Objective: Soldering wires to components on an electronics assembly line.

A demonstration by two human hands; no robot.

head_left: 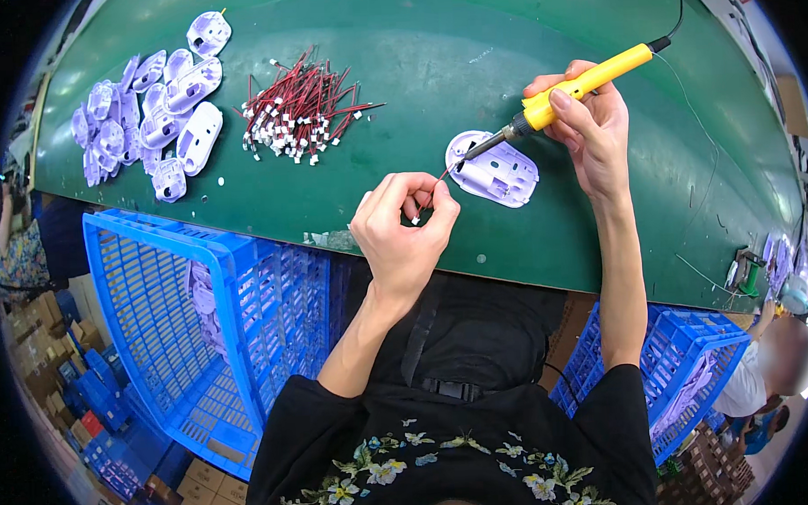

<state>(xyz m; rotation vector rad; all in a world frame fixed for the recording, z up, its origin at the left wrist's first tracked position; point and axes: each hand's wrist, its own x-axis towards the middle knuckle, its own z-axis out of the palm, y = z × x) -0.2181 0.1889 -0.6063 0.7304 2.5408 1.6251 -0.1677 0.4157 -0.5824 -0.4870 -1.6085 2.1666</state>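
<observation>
A yellow soldering iron (594, 78) is gripped in my right hand (595, 130), its dark tip slanting down to the left. The tip meets one end of a pale lilac plastic shell (499, 180), which lies on the green table with its hollow inside up. My left hand (405, 226) pinches a short red and black wire lead (444, 174) with a small white connector (416, 220) below the fingers. The lead's far end reaches the shell right by the iron's tip. Whether it touches the metal there is too small to tell.
On the green table (397, 39), a pile of red wire leads (305, 105) with white connectors lies left of centre. Further left are heaped lilac shells (154, 110). Blue crates (226, 259) stand below the front edge. A solder spool stand (746, 272) is at far right; the iron's cord (678, 16) trails upward.
</observation>
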